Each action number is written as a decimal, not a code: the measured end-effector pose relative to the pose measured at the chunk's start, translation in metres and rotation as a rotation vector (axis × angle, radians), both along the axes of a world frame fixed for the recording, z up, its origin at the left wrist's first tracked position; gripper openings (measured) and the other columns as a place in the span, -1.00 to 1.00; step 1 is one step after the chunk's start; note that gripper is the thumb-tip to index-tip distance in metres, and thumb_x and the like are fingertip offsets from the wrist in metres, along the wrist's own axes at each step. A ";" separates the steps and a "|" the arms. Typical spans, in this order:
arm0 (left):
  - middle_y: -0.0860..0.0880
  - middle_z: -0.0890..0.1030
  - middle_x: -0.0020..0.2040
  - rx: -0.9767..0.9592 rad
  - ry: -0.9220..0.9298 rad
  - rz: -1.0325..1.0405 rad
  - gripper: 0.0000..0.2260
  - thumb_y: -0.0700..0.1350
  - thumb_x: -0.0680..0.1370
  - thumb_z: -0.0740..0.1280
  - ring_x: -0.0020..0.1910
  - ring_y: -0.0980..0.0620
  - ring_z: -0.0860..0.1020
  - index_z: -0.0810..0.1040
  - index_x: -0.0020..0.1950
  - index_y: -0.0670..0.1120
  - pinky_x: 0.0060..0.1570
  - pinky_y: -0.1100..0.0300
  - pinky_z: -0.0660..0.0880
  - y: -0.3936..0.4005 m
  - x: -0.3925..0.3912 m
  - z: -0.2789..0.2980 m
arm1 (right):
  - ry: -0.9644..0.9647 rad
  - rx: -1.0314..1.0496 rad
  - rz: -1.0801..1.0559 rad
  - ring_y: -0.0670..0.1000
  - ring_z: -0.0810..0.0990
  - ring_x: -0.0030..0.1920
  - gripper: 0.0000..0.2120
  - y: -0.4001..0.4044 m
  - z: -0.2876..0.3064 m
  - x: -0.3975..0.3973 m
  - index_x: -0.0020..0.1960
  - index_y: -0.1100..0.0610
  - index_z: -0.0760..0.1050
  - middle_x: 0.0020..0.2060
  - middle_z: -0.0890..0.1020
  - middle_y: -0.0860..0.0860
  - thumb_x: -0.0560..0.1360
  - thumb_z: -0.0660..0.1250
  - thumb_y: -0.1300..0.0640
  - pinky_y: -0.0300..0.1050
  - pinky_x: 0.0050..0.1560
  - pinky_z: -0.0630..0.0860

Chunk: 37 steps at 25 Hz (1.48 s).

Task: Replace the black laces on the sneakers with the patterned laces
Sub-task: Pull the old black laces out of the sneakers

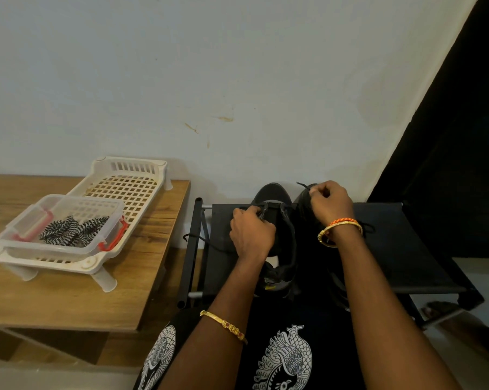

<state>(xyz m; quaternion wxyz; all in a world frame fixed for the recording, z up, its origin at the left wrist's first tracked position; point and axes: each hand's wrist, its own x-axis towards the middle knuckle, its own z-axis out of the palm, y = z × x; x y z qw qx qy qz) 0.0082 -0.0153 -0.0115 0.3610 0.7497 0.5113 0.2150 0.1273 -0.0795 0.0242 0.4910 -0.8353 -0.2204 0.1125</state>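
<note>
Two black sneakers stand toes to the wall on a black fabric rack point(406, 249). My left hand point(250, 233) grips the left sneaker point(274, 198) at its tongue and eyelet edge. My right hand point(329, 204) is pinched on the black lace point(303, 186) above the right sneaker point(303, 209), which it mostly hides. A loose black lace end point(201, 239) trails off to the left over the rack frame. The black-and-white patterned laces point(71, 229) lie in a clear plastic box point(18, 235) at the left.
The clear box with red clips sits on a white slatted plastic tray point(130, 187) on a wooden table point(69, 299) left of the rack. A pale wall stands right behind the sneakers. A dark curtain point(448, 164) hangs at the right.
</note>
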 end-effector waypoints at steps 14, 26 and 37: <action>-0.12 0.58 0.23 0.046 0.021 -0.283 -0.69 -0.20 0.54 0.25 0.16 -0.07 0.56 0.57 0.26 -0.08 0.20 0.07 0.49 0.041 0.017 0.002 | -0.180 -0.535 0.327 0.22 0.49 0.13 -0.62 0.021 -0.015 -0.032 0.20 0.20 0.42 0.15 0.47 0.19 0.43 0.30 0.10 -0.01 0.01 0.47; -0.16 0.35 0.25 0.181 0.240 -0.306 -0.79 -0.07 0.55 0.31 0.27 -0.17 0.32 0.59 0.16 -0.01 0.23 -0.05 0.40 0.029 0.039 0.008 | 0.154 -0.363 0.205 0.12 0.46 -0.24 -0.88 0.022 -0.008 0.000 -0.24 0.24 0.44 -0.33 0.48 0.13 0.43 0.22 0.20 -0.12 -0.26 0.33; -0.16 0.49 0.12 0.086 0.160 -0.265 -0.93 -0.19 0.56 0.24 0.06 -0.12 0.51 0.51 -0.02 -0.12 0.14 0.07 0.44 0.046 0.041 0.006 | 0.208 -0.370 0.234 0.10 0.47 -0.25 -0.88 0.031 -0.010 0.002 -0.21 0.25 0.50 -0.30 0.50 0.11 0.38 0.27 0.19 -0.10 -0.22 0.40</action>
